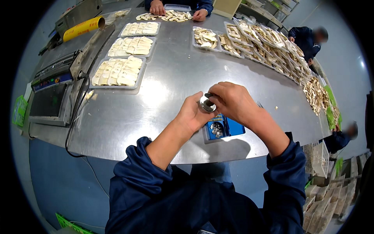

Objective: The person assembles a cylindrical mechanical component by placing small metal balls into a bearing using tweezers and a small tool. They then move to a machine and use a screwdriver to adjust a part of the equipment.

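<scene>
Over the near middle of the steel table, my left hand (189, 114) is closed round a short, shiny metal cylinder (204, 104) with a dark hollow in its top. The fingers of my right hand (235, 100) come together at that opening and pinch a small dark piece (209, 95) at its rim; its exact kind is partly hidden by the fingers. Just below both hands lies an open blue case (210, 134), its lid (235, 127) folded out to the right. Rows of small gold-coloured bits (215, 118) and a heap of small silver pieces (216, 129) sit inside.
Three trays of pale mushroom-like slices (118, 71) line the left. Left of them stand a scale (50, 99) with a black cable (80, 113) and a yellow tube (83, 29). Stacked filled trays (265, 43) rise at the right. Opposite, a co-worker's hands (157, 7) handle slices.
</scene>
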Demonstrator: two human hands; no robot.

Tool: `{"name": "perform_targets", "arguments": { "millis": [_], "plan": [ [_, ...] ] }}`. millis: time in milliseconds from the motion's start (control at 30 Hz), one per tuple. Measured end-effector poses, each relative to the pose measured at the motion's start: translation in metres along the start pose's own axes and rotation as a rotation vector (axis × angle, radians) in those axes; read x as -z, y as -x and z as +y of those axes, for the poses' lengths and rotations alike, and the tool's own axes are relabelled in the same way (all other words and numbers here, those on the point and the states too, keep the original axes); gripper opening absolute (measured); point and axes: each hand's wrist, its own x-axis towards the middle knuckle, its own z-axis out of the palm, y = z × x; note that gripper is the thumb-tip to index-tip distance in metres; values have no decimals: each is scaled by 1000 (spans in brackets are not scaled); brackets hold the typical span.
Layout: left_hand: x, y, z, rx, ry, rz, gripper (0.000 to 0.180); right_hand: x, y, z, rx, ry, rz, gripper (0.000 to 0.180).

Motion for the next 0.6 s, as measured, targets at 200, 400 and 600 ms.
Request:
{"name": "perform_targets", "arguments": {
  "millis": [200,400,600],
  "plan": [
    [-4,3,0,4,-9,22,26,-1,-4,5,58,-23,-30,15],
    [-4,3,1,-18,-38,5,30,8,-5,10,282,26,-83,24],
    [-7,5,0,1,-40,-10,28,9,-4,16,374,40,-49,18]
  ]
}}
